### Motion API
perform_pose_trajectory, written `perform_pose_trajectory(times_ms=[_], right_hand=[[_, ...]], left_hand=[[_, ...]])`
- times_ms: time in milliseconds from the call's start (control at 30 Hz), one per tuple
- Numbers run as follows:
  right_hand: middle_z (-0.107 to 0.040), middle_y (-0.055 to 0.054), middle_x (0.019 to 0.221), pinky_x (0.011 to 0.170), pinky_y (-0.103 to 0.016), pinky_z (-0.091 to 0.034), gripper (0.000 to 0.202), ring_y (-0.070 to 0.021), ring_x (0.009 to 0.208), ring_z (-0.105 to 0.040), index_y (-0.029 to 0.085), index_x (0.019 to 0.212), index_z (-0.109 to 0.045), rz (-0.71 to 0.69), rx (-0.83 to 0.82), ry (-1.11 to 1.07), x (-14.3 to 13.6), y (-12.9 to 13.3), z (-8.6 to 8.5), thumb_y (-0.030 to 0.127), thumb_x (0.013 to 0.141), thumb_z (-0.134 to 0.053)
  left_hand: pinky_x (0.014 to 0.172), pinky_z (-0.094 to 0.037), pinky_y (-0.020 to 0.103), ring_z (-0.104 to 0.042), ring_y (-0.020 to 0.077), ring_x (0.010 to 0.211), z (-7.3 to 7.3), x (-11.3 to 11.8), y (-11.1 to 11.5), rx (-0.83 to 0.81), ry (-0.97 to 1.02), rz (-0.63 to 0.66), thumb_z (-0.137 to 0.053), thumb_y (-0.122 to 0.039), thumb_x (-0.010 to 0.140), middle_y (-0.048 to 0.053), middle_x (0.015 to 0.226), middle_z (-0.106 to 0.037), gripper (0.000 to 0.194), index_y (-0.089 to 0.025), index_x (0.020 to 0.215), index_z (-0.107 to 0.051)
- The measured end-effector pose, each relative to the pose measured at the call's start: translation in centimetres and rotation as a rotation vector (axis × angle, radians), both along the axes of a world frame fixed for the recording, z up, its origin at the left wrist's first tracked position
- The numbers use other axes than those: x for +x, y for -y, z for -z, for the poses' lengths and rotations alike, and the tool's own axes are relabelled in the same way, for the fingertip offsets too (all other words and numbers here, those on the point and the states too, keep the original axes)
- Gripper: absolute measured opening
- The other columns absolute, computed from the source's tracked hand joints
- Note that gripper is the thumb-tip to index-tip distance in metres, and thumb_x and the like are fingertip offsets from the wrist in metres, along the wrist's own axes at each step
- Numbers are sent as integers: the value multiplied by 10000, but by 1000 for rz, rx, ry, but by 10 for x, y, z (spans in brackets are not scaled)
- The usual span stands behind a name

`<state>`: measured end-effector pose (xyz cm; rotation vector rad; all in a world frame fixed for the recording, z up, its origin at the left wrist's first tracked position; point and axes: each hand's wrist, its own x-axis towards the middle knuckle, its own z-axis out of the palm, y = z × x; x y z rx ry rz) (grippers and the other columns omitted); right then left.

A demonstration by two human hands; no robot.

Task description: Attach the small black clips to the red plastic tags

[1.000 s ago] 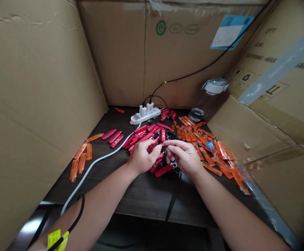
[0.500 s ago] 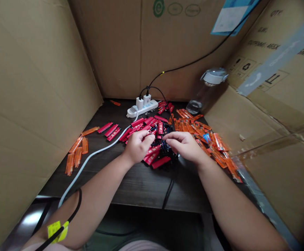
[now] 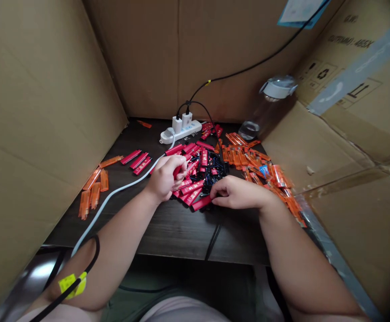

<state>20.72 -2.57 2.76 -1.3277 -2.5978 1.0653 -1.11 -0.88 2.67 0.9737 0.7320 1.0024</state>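
Red lighter-like cases [image 3: 191, 187] lie in a loose pile at the middle of the dark table, with small black parts [image 3: 211, 172] heaped among them. My left hand [image 3: 168, 175] is curled closed at the pile's left side, around a red case that shows partly between the fingers. At the pile's front right, my right hand [image 3: 230, 192] has its fingertips pinched together at the end of a red case [image 3: 201, 203] that lies on the table. Whether those fingers grip that case or a small part is hidden.
Orange cases [image 3: 238, 156] spread along the right, more [image 3: 95, 195] at the left. Behind stand a white power strip [image 3: 184, 132] and a clear bottle [image 3: 249, 127]. A white cable [image 3: 114, 193] crosses the left side. Cardboard walls [image 3: 148, 58] surround the table.
My left hand has shifted left and closed further around a red case. My right hand has moved down to the front edge of the pile, its fingers now pinched. The view has tilted slightly.
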Motion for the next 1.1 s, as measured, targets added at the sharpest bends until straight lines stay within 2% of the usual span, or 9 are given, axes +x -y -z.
perform_pose_trajectory(times_ms=[100,267,333,500,700,833,933,1100], right_hand=[[-631,7,662,542,-207,-357,156,-94,559,-492,162,812,-716,69,63,-16,-1,-2,4,218,782,-573],[-568,3,577,504,-232,-318,239,-103,515,-442,143,714,-682,443,251,-27,-1,-8,10,300,815,-532],[-564,1,565,497,-237,-312,245,-106,509,-439,143,704,-681,508,275,-34,-2,-9,12,301,811,-528],[-619,-7,623,523,-229,-349,201,-111,533,-491,163,789,-703,482,315,-56,-5,-10,19,258,809,-526],[-565,12,570,511,-232,-356,210,-116,503,-476,177,874,-704,480,405,-68,-10,-12,33,262,830,-517],[-651,-42,768,642,-250,-437,242,-144,655,-576,175,953,-707,452,534,-83,-11,-13,40,211,834,-499],[-660,-77,882,714,-263,-455,250,-167,767,-607,163,933,-712,482,573,-70,-10,-15,44,180,826,-487],[-639,-48,789,648,-249,-428,207,-153,706,-584,183,827,-697,534,529,-33,-15,-16,46,288,845,-521]], left_hand=[[305,-126,156,-236,30,320,0,-2,0,14,15,7,-513,-335,787,-54,461,-382,255,-158,605,-491],[306,-139,145,-240,28,323,-1,-2,0,19,29,12,-509,-328,786,-53,466,-387,249,-156,606,-494],[305,-142,143,-240,28,323,0,-2,-1,16,28,7,-505,-328,789,-53,465,-387,255,-155,602,-491],[306,-145,144,-232,25,319,1,-1,-1,1,34,-11,-508,-332,788,-55,469,-392,254,-156,607,-486],[311,-143,148,-240,30,322,0,-1,0,-3,29,-10,-510,-330,780,-55,469,-383,241,-159,612,-488],[314,-139,155,-232,29,321,0,-1,1,4,36,-11,-504,-326,786,-53,472,-383,246,-159,607,-484],[318,-135,159,-229,29,321,0,0,1,4,36,-20,-500,-325,790,-53,469,-381,251,-159,603,-476],[324,-126,163,-220,28,326,-1,0,1,9,18,-32,-503,-299,779,-55,467,-371,228,-160,602,-470]])
